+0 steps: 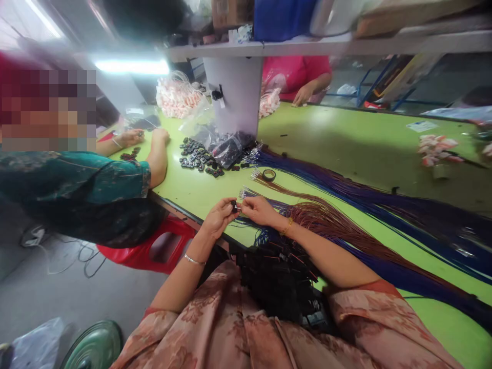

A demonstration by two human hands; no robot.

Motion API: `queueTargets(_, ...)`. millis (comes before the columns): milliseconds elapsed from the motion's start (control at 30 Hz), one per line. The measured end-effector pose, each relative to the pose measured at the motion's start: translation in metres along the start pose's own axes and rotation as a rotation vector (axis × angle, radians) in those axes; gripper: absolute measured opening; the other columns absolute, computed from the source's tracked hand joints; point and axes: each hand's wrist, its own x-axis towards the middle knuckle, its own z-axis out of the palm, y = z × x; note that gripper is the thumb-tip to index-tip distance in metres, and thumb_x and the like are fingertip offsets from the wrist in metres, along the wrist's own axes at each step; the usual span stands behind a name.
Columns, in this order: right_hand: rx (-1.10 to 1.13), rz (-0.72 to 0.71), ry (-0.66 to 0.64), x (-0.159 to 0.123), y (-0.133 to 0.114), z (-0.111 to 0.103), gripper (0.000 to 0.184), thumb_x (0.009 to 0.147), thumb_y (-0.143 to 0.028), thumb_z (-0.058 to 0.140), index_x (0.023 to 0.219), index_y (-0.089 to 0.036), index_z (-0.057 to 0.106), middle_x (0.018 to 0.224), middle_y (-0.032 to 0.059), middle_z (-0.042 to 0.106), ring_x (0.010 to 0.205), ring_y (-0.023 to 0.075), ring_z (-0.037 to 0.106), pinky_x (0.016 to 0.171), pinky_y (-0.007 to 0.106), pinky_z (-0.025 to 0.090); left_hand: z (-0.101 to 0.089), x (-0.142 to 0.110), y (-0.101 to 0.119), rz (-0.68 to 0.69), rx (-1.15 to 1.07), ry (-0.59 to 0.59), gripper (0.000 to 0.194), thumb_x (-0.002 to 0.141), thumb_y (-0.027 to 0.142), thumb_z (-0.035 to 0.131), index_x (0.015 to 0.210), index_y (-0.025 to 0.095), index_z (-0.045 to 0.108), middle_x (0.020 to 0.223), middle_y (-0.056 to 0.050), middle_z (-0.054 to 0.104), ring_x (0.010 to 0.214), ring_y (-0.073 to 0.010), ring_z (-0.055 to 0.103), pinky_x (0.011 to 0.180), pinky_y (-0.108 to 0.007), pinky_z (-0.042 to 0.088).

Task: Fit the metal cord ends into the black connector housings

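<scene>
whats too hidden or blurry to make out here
Head view:
- black part: details too small, partly covered by left hand's fingers
- blue wires: far ends cut off by right edge
- blue box: top cut off by top edge
- label: print too small

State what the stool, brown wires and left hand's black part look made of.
Stool: probably moulded plastic, glossy red, with smooth rounded edges.
Brown wires: likely plastic-sheathed, slightly shiny; silvery tips suggest metal.
Black part: perhaps plastic, dark; finish too small to tell.
</scene>
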Motion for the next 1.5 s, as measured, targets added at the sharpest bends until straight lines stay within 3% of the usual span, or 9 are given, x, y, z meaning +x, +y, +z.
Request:
queueTargets(167, -0.018, 0.021, -0.019, 0.0, -0.001, -0.001, 0.024, 0.076, -0.03, 0.048, 0.056, -0.017, 0.045, 0.051, -0.0047, 0.042, 0.051, 0.0076, 0.033, 0.052, 0.023, 0.021, -0.002, -0.001, -0.005, 0.032, 0.03, 0.024, 0.031, 0.071, 0.019, 0.075, 0.099, 0.015, 0.063, 0.09, -0.005, 0.069, 0.082, -0.0122, 0.066, 0.083, -0.027, 0.052)
queueTargets(467, -0.034, 0.021, -0.017, 0.001, -0.001, -0.001, 0.019, 0.074, -0.026, 0.05, 0.057, -0.017, 0.05, 0.052, -0.0045, 0.043, 0.051, 0.0075, 0.033, 0.053, 0.022, 0.023, -0.004, -0.001, -0.009, 0.104, 0.068, 0.097, 0.039, 0.06, 0.022, 0.082, 0.094, 0.015, 0.065, 0.083, -0.003, 0.068, 0.08, -0.0126, 0.064, 0.084, -0.031, 0.052)
queueTargets(833, -0.101, -0.066, -0.053, -0.001, 0.003, 0.0, 0.019, 0.081, -0.024, 0.049, 0.067, -0.016, 0.056, 0.057, -0.0028, 0.051, 0.051, 0.0076, 0.036, 0.053, 0.021, 0.024, 0.003, 0.002, -0.019, 0.109, 0.041, 0.196, 0.038, 0.059, 0.022, 0.081, 0.091, 0.014, 0.062, 0.082, -0.003, 0.065, 0.076, -0.0121, 0.064, 0.081, -0.031, 0.053)
queueTargets(1067, -0.221, -0.035, -0.115, -0.003, -0.003, 0.001, 0.017, 0.081, -0.024, 0.051, 0.068, -0.016, 0.059, 0.059, -0.0007, 0.056, 0.052, 0.0094, 0.04, 0.054, 0.023, 0.024, 0.008, 0.002, -0.022, 0.1, 0.1, 0.217, 0.04, 0.057, 0.024, 0.081, 0.091, 0.015, 0.063, 0.079, -0.002, 0.064, 0.071, -0.0106, 0.061, 0.079, -0.032, 0.054)
queueTargets(1267, -0.505, 0.142, 0.002, 0.005, 0.012, -0.018, 0.021, 0.089, -0.029, 0.047, 0.088, -0.017, 0.065, 0.087, 0.0066, 0.067, 0.078, 0.0164, 0.057, 0.064, 0.025, 0.032, 0.006, -0.004, -0.022, 0.125, 0.112, 0.215, 0.042, 0.056, 0.027, 0.082, 0.09, 0.014, 0.062, 0.078, -0.003, 0.065, 0.075, -0.0129, 0.064, 0.08, -0.034, 0.055)
queueTargets(1367, -0.639, 0.194, -0.06, 0.009, 0.02, -0.023, 0.019, 0.087, -0.031, 0.052, 0.094, -0.019, 0.065, 0.096, 0.0082, 0.067, 0.089, 0.0202, 0.058, 0.066, 0.027, 0.034, 0.005, -0.005, -0.019, 0.155, 0.143, 0.215, 0.043, 0.057, 0.028, 0.081, 0.092, 0.014, 0.063, 0.079, -0.003, 0.065, 0.076, -0.0133, 0.064, 0.08, -0.035, 0.054)
queueTargets(1500, -0.722, 0.222, -0.125, 0.011, 0.018, -0.021, 0.022, 0.091, -0.026, 0.044, 0.097, -0.018, 0.063, 0.099, 0.01, 0.066, 0.091, 0.0217, 0.059, 0.068, 0.028, 0.037, 0.01, -0.003, -0.015, 0.195, 0.156, 0.184, 0.041, 0.06, 0.028, 0.08, 0.094, 0.014, 0.063, 0.08, -0.003, 0.066, 0.075, -0.0129, 0.064, 0.083, -0.035, 0.054)
